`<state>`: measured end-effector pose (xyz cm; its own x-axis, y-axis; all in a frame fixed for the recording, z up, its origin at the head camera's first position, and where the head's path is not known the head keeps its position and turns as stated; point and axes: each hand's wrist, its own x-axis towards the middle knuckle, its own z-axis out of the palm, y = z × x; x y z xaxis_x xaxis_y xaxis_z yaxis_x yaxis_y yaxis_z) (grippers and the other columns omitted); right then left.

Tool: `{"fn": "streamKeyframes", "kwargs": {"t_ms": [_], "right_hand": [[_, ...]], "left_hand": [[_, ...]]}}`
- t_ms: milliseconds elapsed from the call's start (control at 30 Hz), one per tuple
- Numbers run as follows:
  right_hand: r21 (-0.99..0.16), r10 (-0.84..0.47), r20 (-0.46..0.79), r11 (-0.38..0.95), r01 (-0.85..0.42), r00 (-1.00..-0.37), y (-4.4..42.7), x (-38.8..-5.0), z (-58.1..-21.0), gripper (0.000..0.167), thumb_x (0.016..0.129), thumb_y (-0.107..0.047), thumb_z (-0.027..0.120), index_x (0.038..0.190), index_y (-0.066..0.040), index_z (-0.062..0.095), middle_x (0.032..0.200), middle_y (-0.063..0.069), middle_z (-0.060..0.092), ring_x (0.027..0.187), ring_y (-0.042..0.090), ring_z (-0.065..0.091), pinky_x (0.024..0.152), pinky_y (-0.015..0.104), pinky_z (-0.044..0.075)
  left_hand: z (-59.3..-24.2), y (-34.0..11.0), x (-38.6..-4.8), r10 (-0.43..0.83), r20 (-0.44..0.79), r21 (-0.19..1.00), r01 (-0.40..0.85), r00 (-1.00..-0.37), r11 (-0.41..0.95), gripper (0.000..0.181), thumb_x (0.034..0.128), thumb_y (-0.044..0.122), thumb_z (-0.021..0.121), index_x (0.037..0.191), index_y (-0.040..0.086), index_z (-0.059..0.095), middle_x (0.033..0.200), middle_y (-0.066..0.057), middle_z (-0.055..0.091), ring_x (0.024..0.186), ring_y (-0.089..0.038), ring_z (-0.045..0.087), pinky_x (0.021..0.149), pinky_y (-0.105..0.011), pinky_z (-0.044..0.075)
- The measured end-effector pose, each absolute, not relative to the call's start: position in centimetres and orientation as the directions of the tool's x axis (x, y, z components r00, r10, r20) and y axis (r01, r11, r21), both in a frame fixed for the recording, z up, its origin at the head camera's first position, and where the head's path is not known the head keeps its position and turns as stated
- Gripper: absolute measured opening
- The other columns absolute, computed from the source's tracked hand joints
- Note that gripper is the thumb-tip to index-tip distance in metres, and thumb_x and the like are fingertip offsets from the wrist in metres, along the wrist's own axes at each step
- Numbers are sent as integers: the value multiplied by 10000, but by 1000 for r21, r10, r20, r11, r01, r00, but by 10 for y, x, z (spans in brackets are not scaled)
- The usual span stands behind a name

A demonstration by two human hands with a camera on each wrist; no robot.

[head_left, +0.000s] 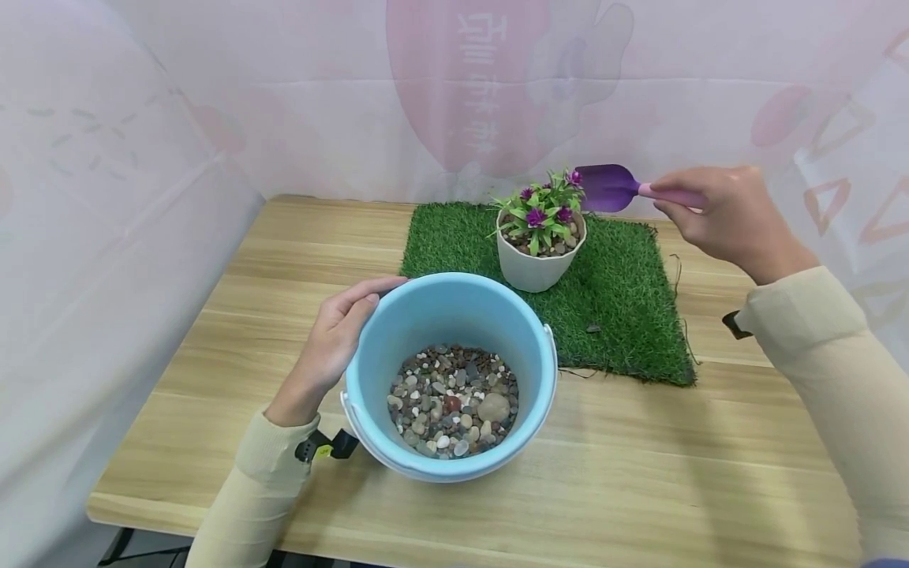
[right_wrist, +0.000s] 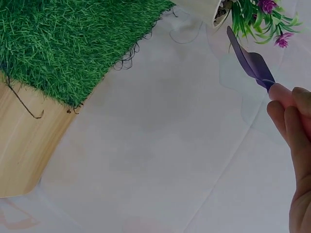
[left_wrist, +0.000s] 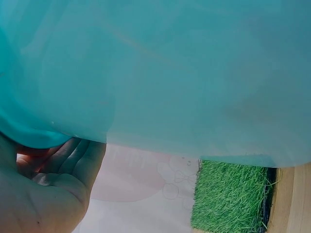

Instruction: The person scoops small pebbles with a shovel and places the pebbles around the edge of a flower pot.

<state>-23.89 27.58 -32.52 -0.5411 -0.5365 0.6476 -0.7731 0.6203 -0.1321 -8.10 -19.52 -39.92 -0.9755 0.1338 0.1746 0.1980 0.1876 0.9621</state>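
A light blue bucket (head_left: 447,284) with a white handle holds mixed pebbles (head_left: 454,406). My left hand (head_left: 334,339) rests against its outer left side at the rim, thumb and fairly straight fingers touching it; some fingertips are hidden. My right hand (head_left: 731,213) pinches the pink handle of a purple hand trowel (head_left: 611,188), raised beside a white flowerpot (head_left: 533,270). The trowel's blade shows no stones on it and its tip is close to the purple-flowered plant (head_left: 536,209). Pebbles cover the pot's top around the stems.
Under the pot lies a green artificial grass mat (head_left: 625,315) with loose threads along its edge. A wooden table (head_left: 675,473) carries everything. Pale printed fabric (head_left: 319,118) hangs behind the table and at its sides.
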Motion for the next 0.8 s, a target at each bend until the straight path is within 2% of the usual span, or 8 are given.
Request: {"fn": "streamKeyframes", "kwargs": {"t_ms": [67,167,300,367,567,667,800], "right_hand": [[-155,-519,652,623,-767,-552,278,-236,-326,253,816,72,835,1048,-27,828,990,170,816,941,-138,717,879,-127,355],[-181,-489,663,630,-755,-567,281,-231,-327,250,816,73,833,1042,-34,831,987,169,816,981,-377,479,853,-123,374],[-186,-470,686,624,-759,-555,283,-225,-327,253,798,82,838,1027,-24,832,974,178,813,994,-375,489,838,-126,375],[-176,-474,694,618,-766,-542,284,-221,-327,256,792,80,842,1029,-18,830,968,183,811,1017,-399,442,848,-125,376],[-154,-486,712,596,-788,-507,289,-209,-323,237,802,30,842,1037,16,815,968,209,803,1035,-361,485,888,-100,417],[-151,-471,727,601,-785,-500,290,-203,-322,212,882,-127,796,1030,24,813,957,217,800,1013,-366,478,847,-113,405],[-171,-426,753,610,-774,-501,290,-194,-321,525,994,-477,683,1008,31,817,929,233,794,999,-369,488,852,-115,395]], "left_hand": [[-399,-195,-81,134,176,963,199,-975,184,395,1143,155,391,1433,51,638,1453,-160,652,1041,-155,766,838,-374,704],[-400,-196,-82,136,178,963,201,-975,182,395,1144,157,391,1433,52,638,1452,-160,653,1041,-155,766,836,-374,704],[-401,-196,-82,134,175,963,198,-975,185,394,1144,162,393,1434,56,638,1441,-161,659,1018,-167,768,826,-379,706],[-401,-196,-82,133,171,964,194,-976,183,395,1144,163,392,1434,57,638,1438,-164,660,1008,-174,771,821,-385,707],[-402,-196,-83,134,169,963,192,-976,188,398,1144,162,390,1434,39,633,1444,-188,649,997,-173,774,815,-376,707],[-402,-197,-83,130,172,962,195,-977,194,398,1145,163,390,1432,34,633,1437,-199,651,993,-156,772,817,-357,706],[-401,-196,-83,128,173,961,196,-977,193,396,1145,163,392,1430,36,636,1432,-188,658,1009,-165,774,822,-364,705]]}}
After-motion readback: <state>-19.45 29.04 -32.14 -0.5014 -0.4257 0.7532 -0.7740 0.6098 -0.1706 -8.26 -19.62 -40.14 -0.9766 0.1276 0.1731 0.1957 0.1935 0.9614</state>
